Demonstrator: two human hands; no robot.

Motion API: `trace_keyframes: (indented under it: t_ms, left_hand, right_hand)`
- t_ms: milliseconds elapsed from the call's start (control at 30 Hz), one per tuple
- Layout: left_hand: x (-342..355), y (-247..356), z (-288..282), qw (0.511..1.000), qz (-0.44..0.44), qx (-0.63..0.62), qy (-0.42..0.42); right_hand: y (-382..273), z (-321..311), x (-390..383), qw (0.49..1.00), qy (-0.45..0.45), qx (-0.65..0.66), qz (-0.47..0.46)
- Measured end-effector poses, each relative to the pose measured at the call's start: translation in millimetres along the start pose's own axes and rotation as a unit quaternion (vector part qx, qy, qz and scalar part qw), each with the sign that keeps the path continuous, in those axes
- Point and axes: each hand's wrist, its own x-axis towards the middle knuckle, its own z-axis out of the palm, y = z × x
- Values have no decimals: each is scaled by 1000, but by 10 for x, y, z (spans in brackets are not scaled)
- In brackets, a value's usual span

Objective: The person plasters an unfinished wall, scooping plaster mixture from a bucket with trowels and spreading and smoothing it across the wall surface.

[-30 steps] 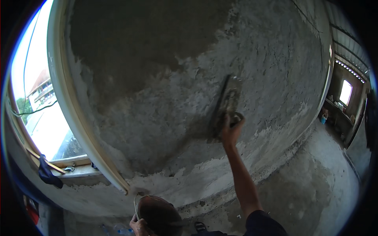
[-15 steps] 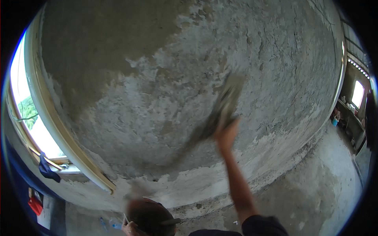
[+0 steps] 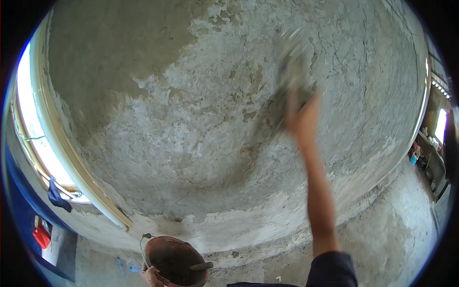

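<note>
My right hand is raised to the wall, closed on the handle of a plastering trowel whose blade is smeared by motion. A band of darker wet mortar curves over the wall below and left of the trowel. At the lower edge my left hand grips the side of a reddish-brown bucket by its rim and wire handle. Dark contents fill the bucket's inside, too shaded to make out. A stubby tool handle sticks out over its right rim.
A window with a pale frame bounds the wall at left, a dark blue cloth hanging at its sill. A red item and plastic bottles are at lower left. Shelves with clutter stand far right.
My right hand and the trowel have moved up and to the right along the wall. The bucket, blurred and dark before, now shows its opening clearly.
</note>
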Motion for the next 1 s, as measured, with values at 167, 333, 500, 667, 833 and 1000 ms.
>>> trace_keyframes:
  t_ms: [167, 333, 500, 667, 833, 1000]
  left_hand:
    - [59, -18, 96, 999, 36, 23, -12]
    - [77, -117, 25, 999, 18, -29, 12]
    - [34, -71, -331, 999, 31, 11, 17]
    - [83, -165, -73, 998, 50, -5, -28]
    - [-72, 62, 45, 1000, 15, -16, 8]
    - [100, -42, -104, 999, 23, -10, 22]
  right_hand:
    - [-445, 257, -838, 998, -46, 49, -20]
    - [-674, -205, 2320, 998, -40, -34, 16]
    - [-590, 190, 596, 999, 10, 9, 40]
    - [-209, 224, -1736, 988, -93, -47, 113]
    - [-278, 82, 537, 996, 79, -46, 6]
    - [-493, -76, 1101, 999, -12, 22, 44]
